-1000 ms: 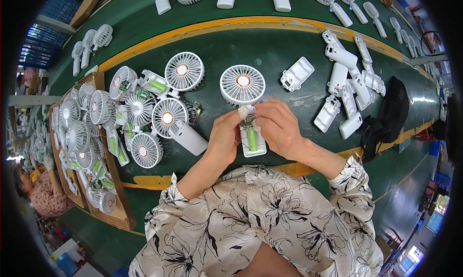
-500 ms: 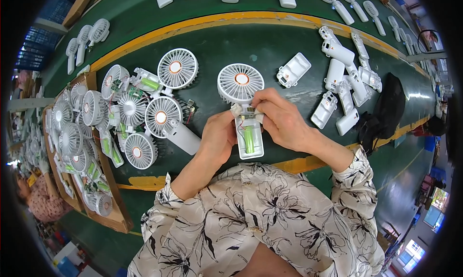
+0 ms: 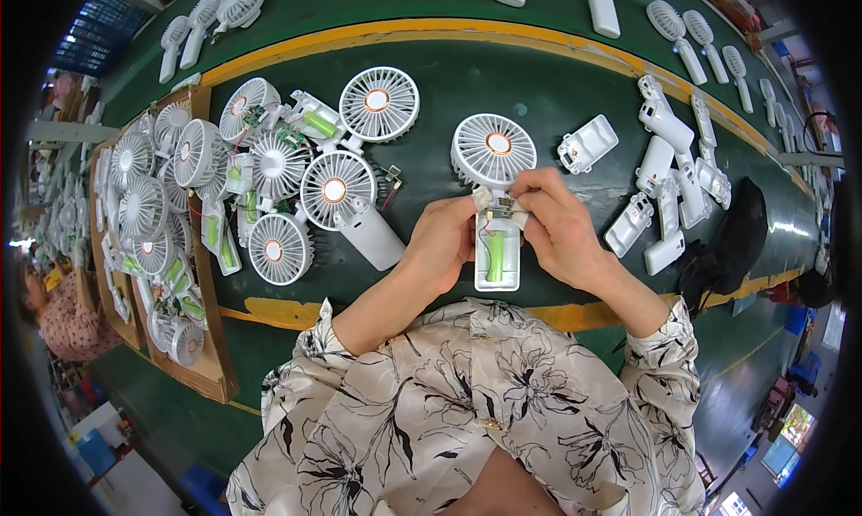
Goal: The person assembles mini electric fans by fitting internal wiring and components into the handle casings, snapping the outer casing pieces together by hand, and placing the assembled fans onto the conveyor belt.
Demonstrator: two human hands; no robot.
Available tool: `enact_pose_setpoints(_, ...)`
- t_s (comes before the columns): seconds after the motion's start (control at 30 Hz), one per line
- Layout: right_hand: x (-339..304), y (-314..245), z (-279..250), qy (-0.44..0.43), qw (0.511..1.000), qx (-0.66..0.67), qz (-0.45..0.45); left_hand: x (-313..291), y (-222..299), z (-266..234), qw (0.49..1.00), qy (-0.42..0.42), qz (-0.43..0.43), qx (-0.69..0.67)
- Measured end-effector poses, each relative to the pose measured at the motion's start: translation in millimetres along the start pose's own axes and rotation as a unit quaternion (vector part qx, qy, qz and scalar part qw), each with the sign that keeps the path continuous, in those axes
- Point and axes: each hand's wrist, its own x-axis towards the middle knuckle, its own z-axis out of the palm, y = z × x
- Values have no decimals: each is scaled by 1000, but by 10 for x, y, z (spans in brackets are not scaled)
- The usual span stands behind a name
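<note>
A white handheld fan (image 3: 490,158) lies face up on the green bench in front of me, its grille round with an orange ring. Its handle is uncovered, showing a green battery cell (image 3: 496,257) and thin wires. My left hand (image 3: 442,245) is closed on the left side of the handle near the neck, a white wrap on a fingertip. On the other side, my right hand (image 3: 564,233) has thumb and fingers pinched at a small circuit board (image 3: 505,202) just below the fan head. A loose white handle cover (image 3: 588,144) lies beyond my right hand.
Left of my hands is a heap of part-assembled fans (image 3: 278,166), some with boards and wires exposed, beside a cardboard tray (image 3: 211,354) of more. Several handle covers (image 3: 664,170) and a black bag (image 3: 738,233) lie to the right. Finished-looking fans (image 3: 669,22) stand along the far green strip.
The view has shifted, so the bench and its contents appear further right. Both hands stay at the fan's neck, and the right fingers have changed position slightly over the board.
</note>
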Motion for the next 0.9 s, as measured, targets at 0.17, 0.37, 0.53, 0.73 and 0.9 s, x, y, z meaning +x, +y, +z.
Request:
enact_pose_setpoints(0.17, 13, -1, -11, -19, 999, -23, -20, 15, -21, -36, 1000, 16, -8, 7)
enact_pose_setpoints(0.37, -10, -12, 15, -35, 990, -116, -79, 33, -59, -43, 999, 37, -12, 13)
enact_pose_setpoints(0.53, -23, -48, 11, -52, 985, -146, -73, 34, -80, -31, 999, 47, -14, 2)
enact_pose_setpoints(0.73, -33, -31, 20, -74, 980, -168, -82, 36, -96, -54, 999, 40, -14, -16)
enact_pose_setpoints(0.9, -38, -16, 34, -82, 972, -192, -105, 38, -147, -82, 994, 26, -7, 106)
